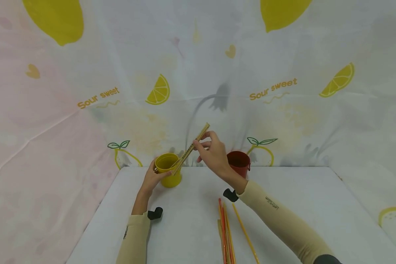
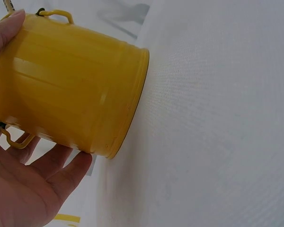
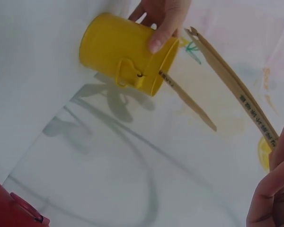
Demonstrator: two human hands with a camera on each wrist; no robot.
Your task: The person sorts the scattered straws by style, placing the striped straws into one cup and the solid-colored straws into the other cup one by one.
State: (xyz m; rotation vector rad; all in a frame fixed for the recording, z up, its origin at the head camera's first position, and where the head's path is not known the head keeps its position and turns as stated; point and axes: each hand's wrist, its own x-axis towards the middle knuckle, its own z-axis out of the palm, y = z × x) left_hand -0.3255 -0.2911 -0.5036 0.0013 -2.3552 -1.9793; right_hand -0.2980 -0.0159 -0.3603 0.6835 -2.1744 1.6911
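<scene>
A small yellow bucket (image 1: pixel 171 180) stands upright on the table, my left hand (image 1: pixel 151 179) around its left side with the thumb near the rim. In the left wrist view, fingers curve along the yellow wall close to a wire handle loop. My right hand (image 1: pixel 212 152) pinches a long, narrow brown stick (image 1: pixel 193 145) printed with dark characters. It slants down to the left, its lower end overlapping the bucket's rim in the head view. From the bucket's mouth another printed brown stick (image 3: pixel 189 103) pokes out in the right wrist view.
A red bucket (image 1: pixel 239 163) stands behind my right forearm. Several thin red and orange sticks (image 1: pixel 226 231) lie in a bundle at the table's front, an orange stick (image 1: pixel 245 233) apart on their right. A lemon-print cloth (image 1: pixel 198 73) hangs behind the white table (image 1: pixel 184 227).
</scene>
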